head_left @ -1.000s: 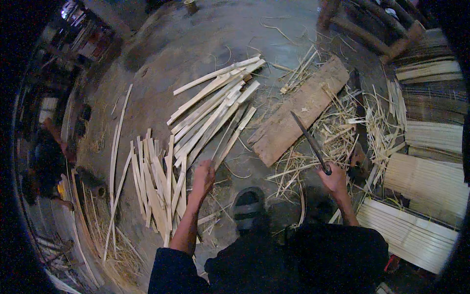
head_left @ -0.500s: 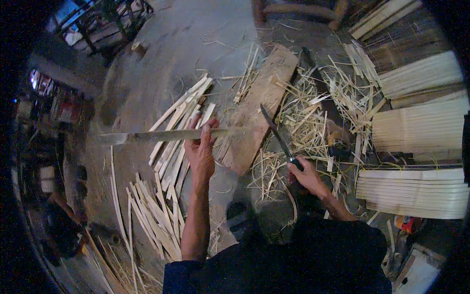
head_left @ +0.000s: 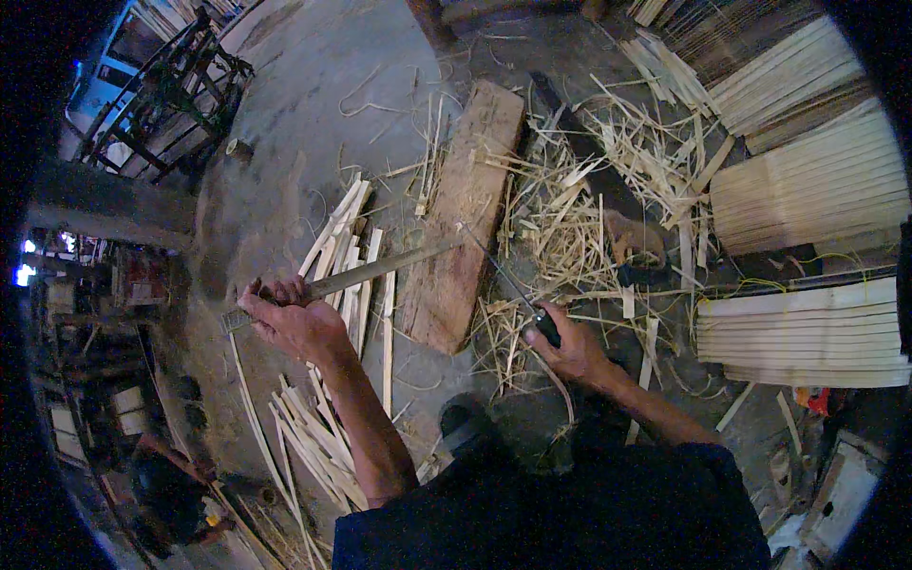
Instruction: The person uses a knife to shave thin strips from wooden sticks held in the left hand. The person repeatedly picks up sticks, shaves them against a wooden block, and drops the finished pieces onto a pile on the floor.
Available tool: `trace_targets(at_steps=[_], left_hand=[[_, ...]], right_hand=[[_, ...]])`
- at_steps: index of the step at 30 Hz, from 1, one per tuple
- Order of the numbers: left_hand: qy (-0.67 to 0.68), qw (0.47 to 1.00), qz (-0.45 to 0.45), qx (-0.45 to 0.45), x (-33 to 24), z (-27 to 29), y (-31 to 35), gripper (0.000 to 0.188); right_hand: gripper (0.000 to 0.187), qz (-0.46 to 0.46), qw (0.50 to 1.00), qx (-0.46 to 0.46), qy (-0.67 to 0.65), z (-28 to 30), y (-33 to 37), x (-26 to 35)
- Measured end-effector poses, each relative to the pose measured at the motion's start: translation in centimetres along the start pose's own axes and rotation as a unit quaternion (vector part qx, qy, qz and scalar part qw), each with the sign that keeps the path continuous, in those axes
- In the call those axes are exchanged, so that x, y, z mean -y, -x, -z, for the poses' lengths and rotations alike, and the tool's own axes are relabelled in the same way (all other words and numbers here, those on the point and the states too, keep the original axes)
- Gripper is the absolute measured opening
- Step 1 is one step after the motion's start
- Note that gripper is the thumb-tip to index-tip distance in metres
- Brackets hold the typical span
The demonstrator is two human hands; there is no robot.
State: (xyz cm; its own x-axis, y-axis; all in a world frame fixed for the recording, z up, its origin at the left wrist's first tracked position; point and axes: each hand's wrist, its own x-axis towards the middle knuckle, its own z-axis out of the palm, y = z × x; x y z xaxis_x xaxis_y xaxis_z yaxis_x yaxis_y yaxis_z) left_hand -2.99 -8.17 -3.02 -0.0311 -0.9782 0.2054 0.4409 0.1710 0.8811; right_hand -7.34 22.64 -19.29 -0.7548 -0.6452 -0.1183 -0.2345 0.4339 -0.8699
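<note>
My left hand (head_left: pixel 306 326) is closed around a long flat bamboo strip (head_left: pixel 391 263). Its right end lies over the thick wooden plank (head_left: pixel 472 166) on the floor, and its left end sticks out past my fingers. In my right hand (head_left: pixel 578 353) is a knife (head_left: pixel 545 328), held by its black handle. The thin blade points up and left over the plank, its tip close to the strip's right end; whether the two touch I cannot tell. Split strips (head_left: pixel 356 285) lie beneath and beside my left hand, and another bundle of strips (head_left: pixel 313 432) lies by my left forearm.
A heap of thin shavings (head_left: pixel 570 233) covers the floor right of the plank. Stacked slat bundles (head_left: pixel 803 332) line the right side, tied in part with yellow string. A dark wooden frame (head_left: pixel 161 104) stands far left. Another person (head_left: pixel 166 475) is at lower left.
My left hand has moved left and down along with the strip, which now slants up to the right. The knife has shifted slightly left and down. The whole view has turned a little.
</note>
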Motion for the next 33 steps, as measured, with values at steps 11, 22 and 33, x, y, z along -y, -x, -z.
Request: trace_targets(at_steps=[11,22,33], left_hand=[[0.021,0.999,-0.018,-0.019,-2.0,-3.0,9.0,0.029],[-0.065,0.997,-0.047,0.013,-1.8,-2.1,6.3,0.03],[-0.063,0.994,-0.085,-0.001,-1.4,-3.0,7.8,0.033]], right_hand=[[0.039,0.119,0.987,0.072,-0.077,-2.0,-2.5,9.5],[0.039,-0.055,0.992,-0.031,0.107,-1.5,-4.5,-0.8],[0.04,0.035,0.997,0.061,-0.044,-2.5,-2.0,7.2]])
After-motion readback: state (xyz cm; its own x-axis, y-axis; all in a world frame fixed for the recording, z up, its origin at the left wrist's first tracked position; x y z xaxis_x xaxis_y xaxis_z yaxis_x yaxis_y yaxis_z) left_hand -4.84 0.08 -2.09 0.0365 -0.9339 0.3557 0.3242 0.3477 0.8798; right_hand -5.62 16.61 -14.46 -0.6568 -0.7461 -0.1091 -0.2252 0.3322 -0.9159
